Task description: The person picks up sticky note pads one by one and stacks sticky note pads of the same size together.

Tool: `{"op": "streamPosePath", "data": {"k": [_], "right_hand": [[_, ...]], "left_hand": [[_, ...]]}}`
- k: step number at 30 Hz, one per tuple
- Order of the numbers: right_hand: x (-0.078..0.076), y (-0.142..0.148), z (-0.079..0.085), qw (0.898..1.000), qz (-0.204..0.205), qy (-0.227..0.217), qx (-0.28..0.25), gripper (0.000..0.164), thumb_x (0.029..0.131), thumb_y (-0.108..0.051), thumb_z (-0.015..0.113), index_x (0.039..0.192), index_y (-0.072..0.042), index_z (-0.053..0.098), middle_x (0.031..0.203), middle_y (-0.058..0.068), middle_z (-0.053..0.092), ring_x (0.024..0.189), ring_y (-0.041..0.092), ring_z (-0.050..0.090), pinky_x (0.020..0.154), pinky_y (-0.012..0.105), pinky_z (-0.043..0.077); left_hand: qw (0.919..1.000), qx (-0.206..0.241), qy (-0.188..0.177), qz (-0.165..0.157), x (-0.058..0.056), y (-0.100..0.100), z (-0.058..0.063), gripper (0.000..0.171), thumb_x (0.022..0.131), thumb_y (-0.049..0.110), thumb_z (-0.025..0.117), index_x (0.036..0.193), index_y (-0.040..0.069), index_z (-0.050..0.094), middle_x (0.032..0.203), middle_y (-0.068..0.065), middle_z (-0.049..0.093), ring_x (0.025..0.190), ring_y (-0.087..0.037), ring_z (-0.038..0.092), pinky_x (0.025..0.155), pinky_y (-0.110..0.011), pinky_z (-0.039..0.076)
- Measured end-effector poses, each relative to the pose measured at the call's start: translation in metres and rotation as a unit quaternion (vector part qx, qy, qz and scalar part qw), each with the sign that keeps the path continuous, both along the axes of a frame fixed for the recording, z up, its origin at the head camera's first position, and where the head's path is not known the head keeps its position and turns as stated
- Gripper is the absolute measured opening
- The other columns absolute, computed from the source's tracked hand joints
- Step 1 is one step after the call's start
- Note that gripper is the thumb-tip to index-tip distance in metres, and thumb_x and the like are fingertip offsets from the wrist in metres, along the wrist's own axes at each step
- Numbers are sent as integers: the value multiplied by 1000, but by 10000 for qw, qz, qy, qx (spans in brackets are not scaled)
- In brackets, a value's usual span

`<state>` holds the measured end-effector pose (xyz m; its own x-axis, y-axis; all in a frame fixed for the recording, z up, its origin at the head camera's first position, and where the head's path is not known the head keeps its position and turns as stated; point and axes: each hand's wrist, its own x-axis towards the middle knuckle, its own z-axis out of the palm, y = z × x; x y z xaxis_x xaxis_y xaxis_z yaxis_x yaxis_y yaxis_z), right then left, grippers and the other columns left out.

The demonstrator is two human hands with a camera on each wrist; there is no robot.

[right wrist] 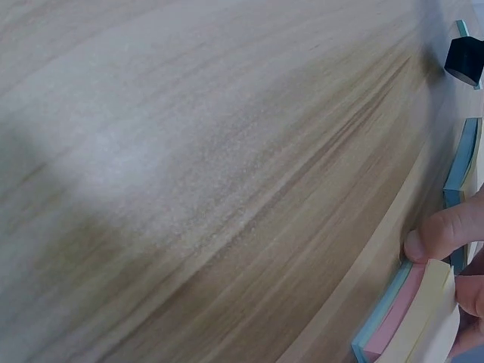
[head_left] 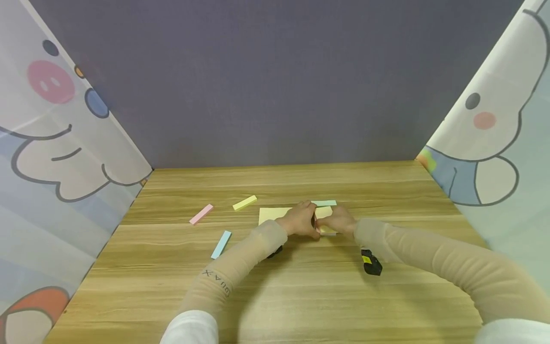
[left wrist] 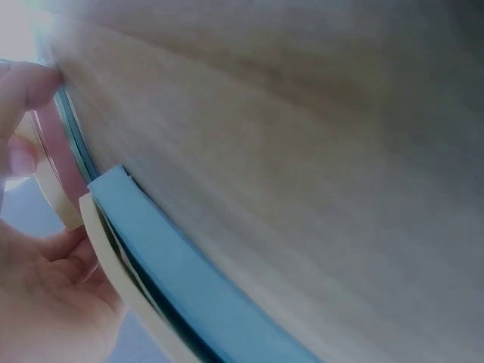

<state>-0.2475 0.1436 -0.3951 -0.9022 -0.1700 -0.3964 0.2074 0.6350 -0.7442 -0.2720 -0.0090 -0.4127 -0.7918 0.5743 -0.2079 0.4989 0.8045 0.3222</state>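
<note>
My left hand (head_left: 301, 220) reaches over a wide stack of sticky notes with a pale yellow top (head_left: 271, 214) and blue at its side. Its fingers curl at the left end of a smaller sticky note stack (head_left: 325, 213). That smaller stack shows cream, pink and blue layers (right wrist: 401, 310) in the right wrist view. From the right, my right hand (head_left: 341, 220) grips the same stack, fingers over its top. A thumb (right wrist: 442, 231) presses the near corner of the stack. Blue sticky notes (left wrist: 193, 253) of the wide stack fill the foreground in the left wrist view.
A pale green strip pad (head_left: 324, 203) lies just behind the hands. To the left are a pink strip pad (head_left: 201, 214), a yellow strip pad (head_left: 245, 202) and a light blue strip pad (head_left: 221, 244). A dark grey panel (head_left: 275, 95) stands behind the wooden table (head_left: 301, 306).
</note>
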Motion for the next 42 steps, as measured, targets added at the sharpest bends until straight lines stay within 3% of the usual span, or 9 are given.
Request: {"op": "streamPosePath", "data": {"k": [5,9,12,18,22,26,31,42], "right_hand": [[0,0,-1,9998,32,121,-146,66,80,-25,66,133,4,39,140,23,38,127,40,36,103,54,31],[0,2,-2,9994,148,163,-257,60,80,-25,66,129,2,44,133,21,46,122,38,42,100,52,35],[-1,8,-2,9988,342,139,-321,57,82,-26,65,126,3,45,129,22,47,117,37,44,93,49,41],[-3,26,-5,9943,809,70,-690,50,85,-22,62,124,4,46,116,20,53,96,25,53,74,33,46],[-1,37,-3,9946,955,57,-398,67,82,-27,67,131,6,36,110,18,52,90,22,51,73,31,44],[2,43,0,9923,1182,378,7,78,76,-27,73,131,10,32,92,13,51,78,19,46,66,29,40],[6,46,-7,9858,1372,918,308,73,73,-18,76,126,15,37,79,7,47,69,16,42,60,26,37],[15,47,-11,9827,1365,1144,499,56,80,-18,69,121,9,43,85,7,49,64,13,47,54,23,41]], "left_hand": [[10000,27,28,-5,-1,0,-1,52,69,44,74,106,16,52,128,0,45,126,-20,38,103,-30,37],[10000,-20,2,34,0,0,0,69,70,44,74,124,10,47,132,-2,43,130,-23,35,105,-32,35],[9999,-92,-52,89,1,1,1,87,70,45,74,137,7,35,141,-5,37,135,-26,29,108,-36,30],[9995,-161,-187,175,1,2,1,95,70,47,74,142,7,27,150,-9,24,139,-30,20,111,-41,24],[9993,-73,-296,207,1,0,0,98,69,48,74,143,8,26,151,-10,20,139,-30,18,111,-43,23],[9989,-18,-423,180,0,-3,3,102,66,50,76,143,7,25,152,-11,18,139,-30,17,111,-44,23],[9988,-59,-468,109,-2,-3,8,104,66,50,76,144,7,23,152,-12,16,140,-30,15,112,-42,20],[9988,8,-497,14,-2,-5,6,103,66,53,74,143,6,25,152,-13,18,139,-34,18,110,-45,23]]}}
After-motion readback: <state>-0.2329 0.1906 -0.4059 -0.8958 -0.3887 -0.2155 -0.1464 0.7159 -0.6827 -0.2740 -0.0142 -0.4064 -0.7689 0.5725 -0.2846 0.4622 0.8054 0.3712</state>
